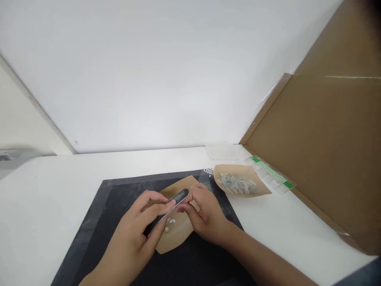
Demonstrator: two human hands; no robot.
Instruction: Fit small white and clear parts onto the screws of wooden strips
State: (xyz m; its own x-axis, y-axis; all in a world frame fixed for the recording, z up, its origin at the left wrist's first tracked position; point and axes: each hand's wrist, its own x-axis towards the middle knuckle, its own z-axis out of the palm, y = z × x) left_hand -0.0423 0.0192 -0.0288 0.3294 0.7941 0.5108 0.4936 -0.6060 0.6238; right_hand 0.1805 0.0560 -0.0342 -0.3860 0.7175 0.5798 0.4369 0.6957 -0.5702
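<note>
Gripping dark file [181, 195]: left hand [133, 228], fingers closed. Right hand [208, 214] curled at file's tip, hold unclear. Brown paper tray [177, 240] below both.

Pieces [172, 221] in one tray [180, 234] on the mat [98, 222] — second tray [262, 187] behind and right, case [272, 174] farther right.

The left hand [131, 230] I see is bare and slender-fingered, uncovered down past the wrist. The right hand [208, 214] is bare too, and so is the long, smooth-looking forearm [256, 252] behind it.
</note>
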